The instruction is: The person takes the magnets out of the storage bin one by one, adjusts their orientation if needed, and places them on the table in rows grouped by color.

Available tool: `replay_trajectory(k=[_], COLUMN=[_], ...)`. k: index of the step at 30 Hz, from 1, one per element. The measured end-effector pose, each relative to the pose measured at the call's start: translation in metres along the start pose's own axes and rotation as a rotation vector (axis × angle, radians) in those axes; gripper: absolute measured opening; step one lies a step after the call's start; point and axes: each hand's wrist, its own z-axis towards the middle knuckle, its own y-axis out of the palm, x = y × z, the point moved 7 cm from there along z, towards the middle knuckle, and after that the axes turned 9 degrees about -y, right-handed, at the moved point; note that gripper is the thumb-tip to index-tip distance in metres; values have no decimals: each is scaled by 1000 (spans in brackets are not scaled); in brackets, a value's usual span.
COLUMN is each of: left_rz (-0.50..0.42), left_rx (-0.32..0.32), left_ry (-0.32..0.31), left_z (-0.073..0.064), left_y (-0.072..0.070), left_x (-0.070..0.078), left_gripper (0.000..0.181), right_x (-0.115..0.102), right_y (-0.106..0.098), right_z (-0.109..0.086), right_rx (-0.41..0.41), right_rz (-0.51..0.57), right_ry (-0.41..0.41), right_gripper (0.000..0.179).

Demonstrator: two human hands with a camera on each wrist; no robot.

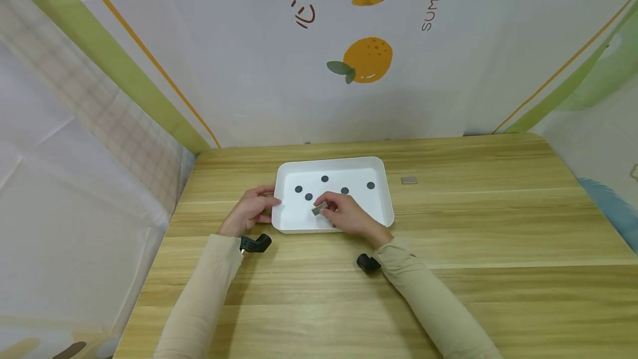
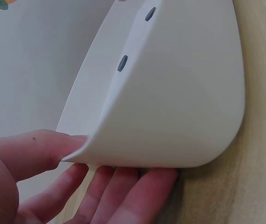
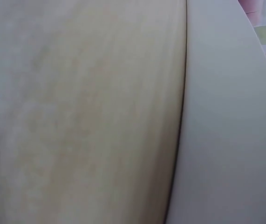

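Note:
A white tray point(image 1: 291, 220) sits on the wooden table with several dark round discs point(image 1: 324, 179) scattered on its floor. My left hand point(image 1: 249, 208) holds the tray's left wall. In the left wrist view, the thumb of that hand point(image 2: 35, 154) hooks over the rim while the other fingers press against the outside. Above the tray's front part, my right hand point(image 1: 347, 216) pinches a small grey rectangular block point(image 1: 319, 208) between thumb and fingers. It partly covers the tray floor. The right wrist view shows mostly the tray's outer wall point(image 3: 226, 116), not the block.
Right of the tray, a second grey rectangular block point(image 1: 409, 180) lies on the wooden table point(image 1: 478, 209). A printed cloth point(image 1: 249, 71) with orange fruit hangs behind the table's back edge. Another cloth point(image 1: 75, 209) hangs along the left side.

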Motion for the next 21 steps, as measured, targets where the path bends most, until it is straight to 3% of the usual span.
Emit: replay_trajectory(k=[8,18,21], left_rz=[-10,-7,-6], left_rx=[-4,2,3], left_ry=[-6,0,0], left_z=[1,-1,-1], left_y=[1,0,0], left_x=[0,-1,-1], left_gripper=[60,59,58], right_x=[4,3,4], right_y=[-6,-16,-19], right_z=[-1,-3,-4], right_rx=[26,166,193], right_rz=[77,324,351], right_ry=[24,78,96], right_gripper=[18,24,24])
